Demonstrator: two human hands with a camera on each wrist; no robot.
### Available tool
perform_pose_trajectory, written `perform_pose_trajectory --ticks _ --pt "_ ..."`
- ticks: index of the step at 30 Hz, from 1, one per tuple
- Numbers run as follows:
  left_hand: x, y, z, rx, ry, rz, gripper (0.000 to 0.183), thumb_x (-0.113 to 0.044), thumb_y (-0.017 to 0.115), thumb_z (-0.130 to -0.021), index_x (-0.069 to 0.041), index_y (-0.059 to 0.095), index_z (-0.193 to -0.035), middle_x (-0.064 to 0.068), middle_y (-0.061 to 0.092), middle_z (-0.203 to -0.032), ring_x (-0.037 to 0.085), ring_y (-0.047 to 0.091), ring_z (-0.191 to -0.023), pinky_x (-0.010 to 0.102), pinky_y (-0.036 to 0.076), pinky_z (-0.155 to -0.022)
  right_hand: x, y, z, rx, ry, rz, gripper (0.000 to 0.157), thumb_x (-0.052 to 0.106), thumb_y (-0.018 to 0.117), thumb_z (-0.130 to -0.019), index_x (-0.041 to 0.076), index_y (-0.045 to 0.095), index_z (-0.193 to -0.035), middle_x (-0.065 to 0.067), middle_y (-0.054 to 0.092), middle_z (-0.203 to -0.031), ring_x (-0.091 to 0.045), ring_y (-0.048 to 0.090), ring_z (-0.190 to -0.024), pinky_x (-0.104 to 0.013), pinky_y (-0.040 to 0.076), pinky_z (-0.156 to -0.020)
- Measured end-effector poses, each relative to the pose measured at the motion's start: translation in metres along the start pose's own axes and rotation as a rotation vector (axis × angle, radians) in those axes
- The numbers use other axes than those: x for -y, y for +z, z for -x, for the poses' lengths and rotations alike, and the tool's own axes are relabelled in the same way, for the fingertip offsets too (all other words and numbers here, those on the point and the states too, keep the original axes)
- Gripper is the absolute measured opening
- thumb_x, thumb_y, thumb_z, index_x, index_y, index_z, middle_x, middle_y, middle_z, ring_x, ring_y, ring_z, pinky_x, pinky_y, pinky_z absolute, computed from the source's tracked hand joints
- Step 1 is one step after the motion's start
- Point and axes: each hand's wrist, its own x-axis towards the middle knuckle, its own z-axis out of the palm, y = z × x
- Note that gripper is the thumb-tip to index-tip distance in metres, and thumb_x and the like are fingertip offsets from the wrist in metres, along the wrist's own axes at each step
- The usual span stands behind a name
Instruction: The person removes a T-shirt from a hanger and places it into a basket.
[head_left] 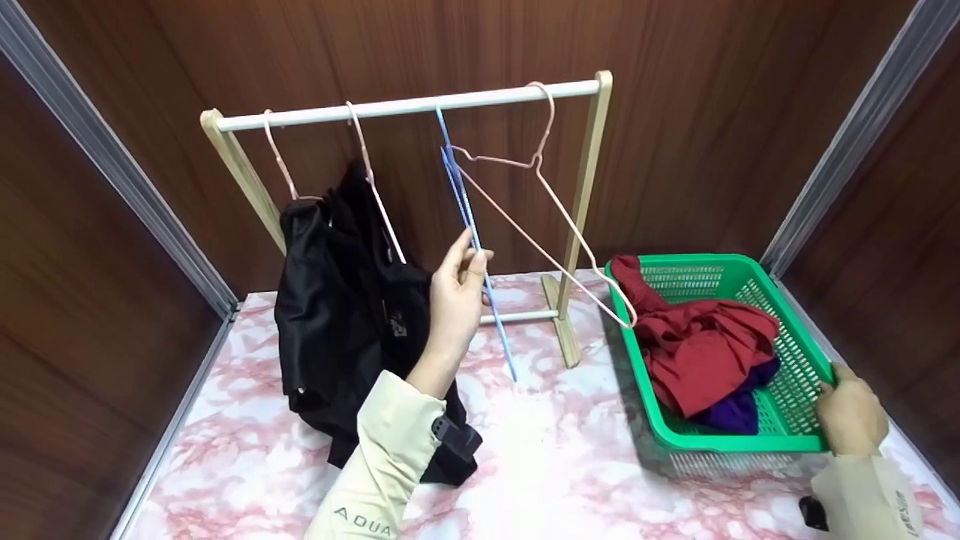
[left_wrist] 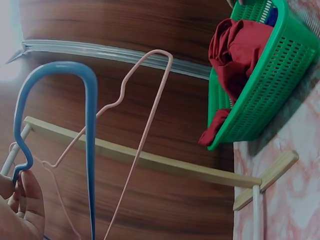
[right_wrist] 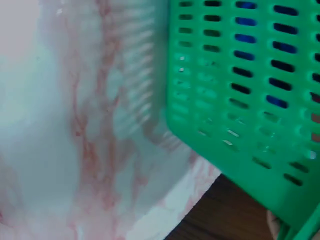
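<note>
Between the thumb and fingers of my left hand (head_left: 457, 286) is a slim, smooth blue clothes hanger (left_wrist: 90, 140), its hook at the white rail (head_left: 397, 106); well apart, my right hand (head_left: 853, 411) grips the perforated green basket (head_left: 739, 444) by its rim, near crumpled red fabric (head_left: 705, 349).

Stretches out as a table (head_left: 585, 450), marbled pink and white, glossy. Bears the rack (head_left: 487, 97) toward the back, planted on a wooden foot (head_left: 562, 326), and, at the right, the basket (head_left: 742, 443), with a reflection alongside.
</note>
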Motion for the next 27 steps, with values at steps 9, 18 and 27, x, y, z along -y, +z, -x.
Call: perform_pose_trajectory --ticks 9,18,27 --pt "0.003 -0.003 -0.004 -0.013 0.032 -0.017 0.043 -0.006 0.048 -0.098 0.007 0.042 -0.139 0.026 0.064 -0.108 0.002 0.050 -0.074 0.017 0.045 -0.068 0.000 0.007 0.001 -0.008 -0.056 -0.008 0.048 0.011 0.039 -0.098 -0.007 0.032 -0.142 -0.042 0.040 -0.131 -0.056 0.048 -0.105 -0.057 0.044 -0.071" --pt "0.004 -0.001 -0.005 -0.027 0.039 -0.037 0.042 -0.007 0.048 -0.098 0.007 0.043 -0.138 0.024 0.066 -0.107 0.003 0.052 -0.078 0.016 0.045 -0.074 0.015 0.018 0.002 -0.019 -0.129 -0.028 0.045 0.010 0.042 -0.097 -0.006 0.038 -0.139 -0.042 0.045 -0.126 -0.055 0.052 -0.101 -0.050 0.045 -0.060" --pt "0.006 0.000 -0.003 -0.070 0.056 -0.057 0.041 -0.004 0.048 -0.098 0.006 0.045 -0.137 0.023 0.066 -0.105 0.023 0.059 -0.091 0.019 0.044 -0.078 0.017 0.020 0.003 -0.017 -0.133 -0.036 0.046 0.010 0.042 -0.096 -0.005 0.038 -0.139 -0.040 0.047 -0.124 -0.045 0.054 -0.090 -0.036 0.039 -0.055"
